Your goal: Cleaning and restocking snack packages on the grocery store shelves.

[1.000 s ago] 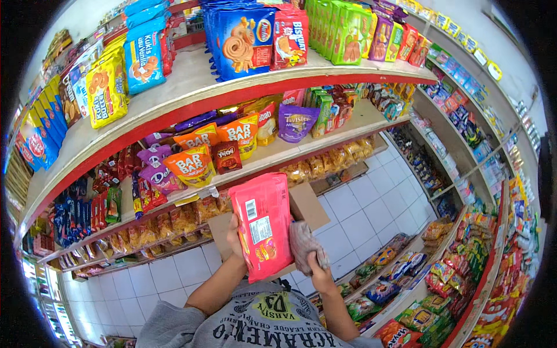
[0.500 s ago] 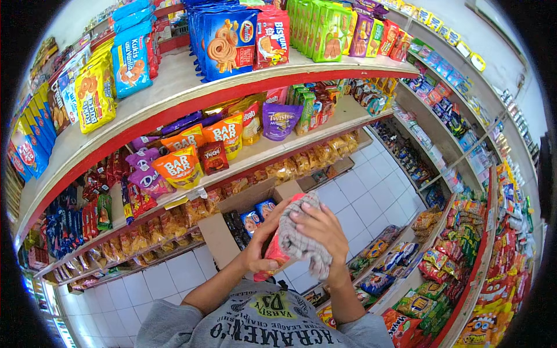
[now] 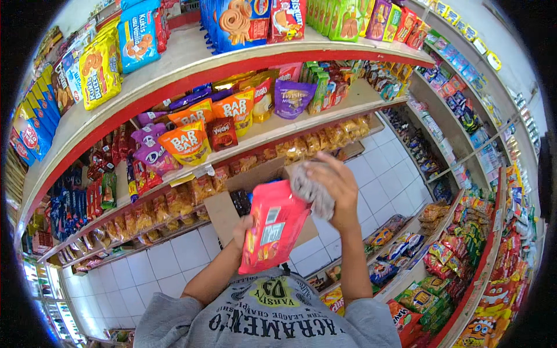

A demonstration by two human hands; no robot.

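Between red-edged shop shelves: pink packet point(image 3: 277, 223) and grey cloth point(image 3: 306, 187), one to each hand

Containers. Beyond and below the pink packet stood an open cardboard box point(image 3: 219, 216), brown, flaps spread outward; dark, glossy packs point(image 3: 240, 203) lay within, the remaining contents hidden. Clear bags point(image 3: 139, 219) of golden snacks filled a low shelf in a long row. On the middle shelf point(image 3: 325, 113): plump orange pouches point(image 3: 187, 145), a purple pouch point(image 3: 294, 98), all upright. On the top shelf point(image 3: 191, 49): blue packs point(image 3: 243, 23), flat-faced, ranked one behind another.

Items in hand. Pink packet, one: oblong, smooth plastic film, white label panels on the face in view; held tilted before the wearer's grey shirt point(image 3: 272, 316). Left hand point(image 3: 242, 232): closed about the packet's left edge, fingers partly hidden behind it. Grey cloth, one: soft, creased, bunched into a thick fold. Right hand point(image 3: 336, 188): blurred, fingers bent over the cloth at the packet's upper right corner; how firmly it pressed could not be told.

Ground. Floor point(image 3: 174, 264) of pale square tiles, hard and shiny, with darker joints.
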